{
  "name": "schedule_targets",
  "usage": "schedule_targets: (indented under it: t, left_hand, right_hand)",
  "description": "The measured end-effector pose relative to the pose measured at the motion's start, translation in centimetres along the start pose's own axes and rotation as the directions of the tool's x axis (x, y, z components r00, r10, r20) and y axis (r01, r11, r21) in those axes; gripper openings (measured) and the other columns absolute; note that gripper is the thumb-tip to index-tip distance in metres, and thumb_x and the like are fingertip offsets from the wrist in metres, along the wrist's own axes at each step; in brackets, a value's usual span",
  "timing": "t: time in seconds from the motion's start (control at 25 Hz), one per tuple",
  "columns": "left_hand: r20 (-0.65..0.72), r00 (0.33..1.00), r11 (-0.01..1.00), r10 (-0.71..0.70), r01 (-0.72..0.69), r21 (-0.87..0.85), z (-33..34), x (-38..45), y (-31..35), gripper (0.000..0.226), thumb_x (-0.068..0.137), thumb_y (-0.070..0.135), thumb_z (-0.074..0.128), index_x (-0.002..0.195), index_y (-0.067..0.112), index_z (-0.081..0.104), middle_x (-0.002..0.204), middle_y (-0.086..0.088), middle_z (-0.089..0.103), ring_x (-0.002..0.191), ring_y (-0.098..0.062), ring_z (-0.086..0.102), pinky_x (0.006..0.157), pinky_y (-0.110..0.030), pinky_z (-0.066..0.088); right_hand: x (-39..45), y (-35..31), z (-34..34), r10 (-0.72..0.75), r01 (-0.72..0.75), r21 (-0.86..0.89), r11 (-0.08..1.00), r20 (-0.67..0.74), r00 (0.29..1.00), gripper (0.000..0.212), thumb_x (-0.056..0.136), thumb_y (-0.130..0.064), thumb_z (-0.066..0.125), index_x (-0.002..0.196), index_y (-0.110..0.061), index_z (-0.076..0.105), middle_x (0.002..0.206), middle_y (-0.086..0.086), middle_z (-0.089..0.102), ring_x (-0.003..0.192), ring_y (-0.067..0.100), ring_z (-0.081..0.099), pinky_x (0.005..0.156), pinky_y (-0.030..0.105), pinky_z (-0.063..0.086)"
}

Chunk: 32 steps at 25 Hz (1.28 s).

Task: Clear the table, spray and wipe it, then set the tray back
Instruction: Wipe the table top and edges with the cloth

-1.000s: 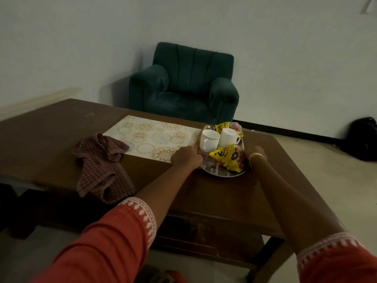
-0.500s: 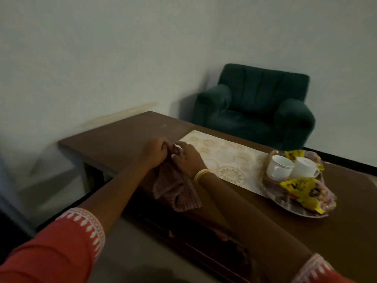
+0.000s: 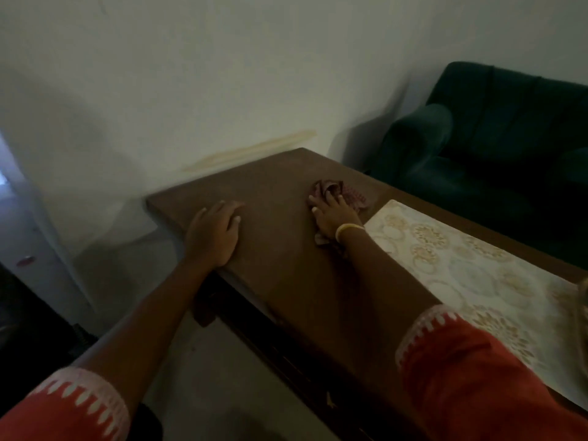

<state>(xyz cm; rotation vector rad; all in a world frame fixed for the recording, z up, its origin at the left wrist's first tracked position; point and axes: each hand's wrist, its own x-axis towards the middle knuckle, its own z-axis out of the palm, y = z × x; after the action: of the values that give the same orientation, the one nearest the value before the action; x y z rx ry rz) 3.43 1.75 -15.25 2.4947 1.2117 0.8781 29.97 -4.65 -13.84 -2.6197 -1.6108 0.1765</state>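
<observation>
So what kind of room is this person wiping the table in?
Probably a living room at home: a green upholstered armchair stands against a plain wall behind a low wooden table with a patterned placemat.

I see both arms stretched forward: my left hand (image 3: pixel 213 232) lies flat, palm down, fingers straight; my right hand (image 3: pixel 332 214) presses down, fingers spread.

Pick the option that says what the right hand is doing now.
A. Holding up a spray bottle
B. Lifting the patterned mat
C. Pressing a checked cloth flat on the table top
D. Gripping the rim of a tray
C: the right hand lies with straight fingers on the checked cloth, pressing it against the brown table, beside the patterned mat; the left hand rests flat on the table.
</observation>
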Motion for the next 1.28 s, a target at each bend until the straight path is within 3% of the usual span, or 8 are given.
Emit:
schedule_targets:
  t: [0.16, 0.28, 0.56, 0.72, 0.84, 1.0, 1.16, 1.28]
  left_hand:
    - [-0.086, 0.996, 0.999, -0.033, 0.031, -0.021, 0.8, -0.2, -0.6, 0.037, 0.099, 0.023, 0.042, 0.136, 0.025, 0.051, 0.145, -0.008, 0.048, 0.138, -0.021, 0.039, 0.114, -0.037, 0.025]
    - [-0.059, 0.998, 0.999, -0.032, 0.031, -0.016, 0.8, -0.1, -0.5, 0.040, 0.100, 0.023, 0.041, 0.139, 0.025, 0.048, 0.148, -0.007, 0.045, 0.140, -0.020, 0.036, 0.115, -0.038, 0.023]
    - [-0.032, 0.999, 0.999, -0.040, 0.041, 0.019, -0.2, -0.1, 0.0, 0.031, 0.097, 0.031, 0.047, 0.119, 0.012, 0.056, 0.128, -0.011, 0.058, 0.125, -0.028, 0.050, 0.106, -0.039, 0.034]
    - [-0.010, 0.998, 0.998, -0.056, 0.056, 0.018, -0.1, -0.2, 0.0, 0.036, 0.097, 0.040, 0.045, 0.123, 0.018, 0.054, 0.132, -0.008, 0.056, 0.124, -0.029, 0.050, 0.102, -0.040, 0.037]
    - [0.003, 0.999, 0.998, -0.040, 0.040, 0.039, 0.5, -0.1, -0.5, 0.035, 0.099, 0.037, 0.040, 0.128, 0.022, 0.053, 0.142, -0.004, 0.050, 0.138, -0.022, 0.038, 0.110, -0.039, 0.029]
    - [-0.009, 0.999, 0.999, -0.039, 0.038, -0.009, 0.7, 0.1, -0.8, 0.034, 0.101, 0.032, 0.037, 0.129, 0.025, 0.055, 0.146, 0.001, 0.047, 0.142, -0.017, 0.032, 0.115, -0.038, 0.023]
    - [-0.220, 0.969, 0.984, -0.110, 0.074, -0.165, 0.6, -0.7, -0.4, 0.034, 0.099, 0.015, 0.041, 0.129, 0.018, 0.055, 0.150, -0.002, 0.042, 0.145, -0.018, 0.026, 0.119, -0.036, 0.011]
    - [-0.252, 0.877, 0.891, -0.409, 0.323, -0.319, 0.1, -1.7, -0.9, 0.044, 0.097, 0.013, 0.043, 0.140, 0.009, 0.042, 0.159, -0.009, 0.020, 0.147, -0.024, 0.017, 0.119, -0.039, 0.015]
  right_hand:
    - [6.4, -0.7, -1.2, 0.019, -0.018, 0.016, 1.000, -0.032, 0.999, 0.052, 0.103, -0.041, 0.017, 0.154, -0.034, 0.015, 0.164, 0.003, 0.000, 0.150, 0.035, -0.003, 0.120, 0.051, 0.004]
    - [4.5, -4.6, -0.5, -0.212, 0.211, -0.024, 0.977, -0.030, 0.977, 0.049, 0.105, -0.024, 0.020, 0.153, -0.013, 0.021, 0.164, 0.006, 0.005, 0.151, 0.031, 0.001, 0.120, 0.053, 0.007]
    - [-11.6, -7.5, 1.6, -0.738, 0.748, 0.009, 0.664, -0.150, 0.657, 0.055, 0.104, -0.037, 0.025, 0.154, -0.015, 0.020, 0.158, 0.006, 0.028, 0.145, 0.011, 0.011, 0.116, 0.017, -0.014]
    - [-6.5, -5.5, 0.7, -0.565, 0.558, -0.094, 0.825, -0.194, 0.802, 0.058, 0.097, -0.055, 0.029, 0.151, -0.032, 0.028, 0.139, 0.003, 0.042, 0.122, 0.026, 0.041, 0.102, 0.041, 0.036]
    - [1.8, -2.6, -0.7, -0.251, 0.227, -0.135, 0.965, -0.207, 0.946, 0.052, 0.099, -0.055, 0.028, 0.146, -0.036, 0.038, 0.154, 0.006, 0.032, 0.133, 0.034, 0.036, 0.111, 0.047, 0.032]
    - [6.1, -0.5, -1.1, 0.041, -0.042, -0.001, 0.999, -0.198, 0.979, 0.050, 0.101, -0.047, 0.029, 0.147, -0.030, 0.038, 0.162, 0.010, 0.008, 0.144, 0.042, 0.015, 0.118, 0.053, 0.013]
    - [-1.3, -7.9, -0.5, -0.466, 0.485, 0.124, 0.866, -0.154, 0.871, 0.041, 0.102, -0.030, 0.041, 0.139, -0.017, 0.053, 0.151, 0.011, 0.041, 0.136, 0.031, 0.040, 0.115, 0.033, 0.020]
    - [-12.3, -9.1, 0.3, -0.680, 0.688, 0.057, 0.723, -0.117, 0.724, 0.040, 0.101, -0.037, 0.044, 0.136, -0.023, 0.055, 0.141, 0.009, 0.049, 0.127, 0.024, 0.046, 0.109, 0.032, 0.029]
